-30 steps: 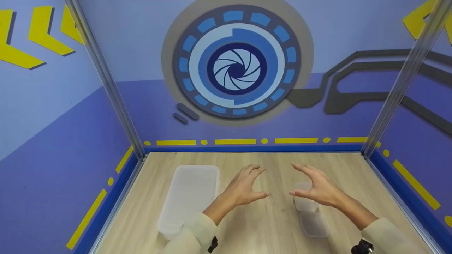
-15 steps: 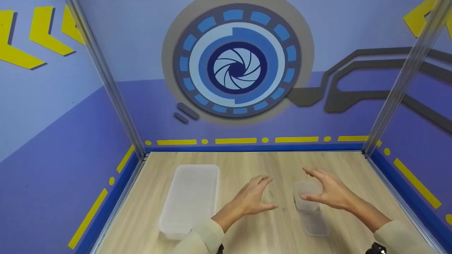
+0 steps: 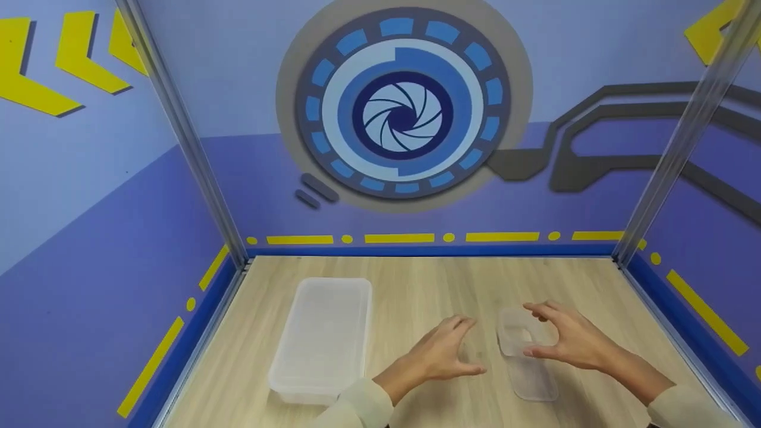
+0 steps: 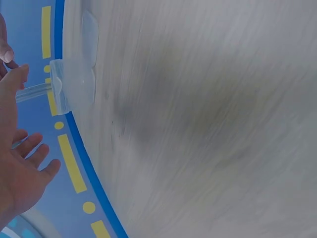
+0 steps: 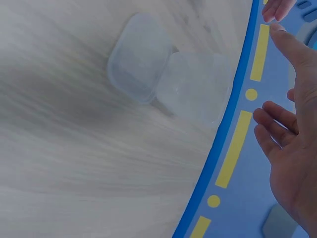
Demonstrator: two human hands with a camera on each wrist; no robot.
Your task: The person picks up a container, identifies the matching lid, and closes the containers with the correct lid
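Small see-through squarish plastic tub (image 3: 509, 342): sits on the pale wood-look table (image 3: 428, 285), toward the right half.
Flat frosted rounded-square plastic lid (image 3: 534, 381): just beside the tub on the person's side; can't tell if they touch.
Right hand (image 3: 579, 339): hovers by the tub's right side, thumb and fingers well apart, nothing in its grip. Fingertips overlap the tub in the head view, but the right wrist view shows them off it.
Left hand (image 3: 443, 353): hangs left of the tub, thumb and fingers spread apart too, holding nothing.
Big cloudy-white rectangular plastic box (image 3: 324, 339): well left of the tub, cream left sleeve (image 3: 362, 404) covering its near right corner.
What's new: both hands have eased back toward the person and a bit rightward; tub, lid and box look unmoved. So more of the tub shows, the left's nearer to it, and nothing's grabbed yet.
Edges: table's back edge runs beyond the tub, purple wall (image 3: 250, 190) behind; right edge lies right of the tub.
Room: widest stretch of wood is left of the tub, up to the box.
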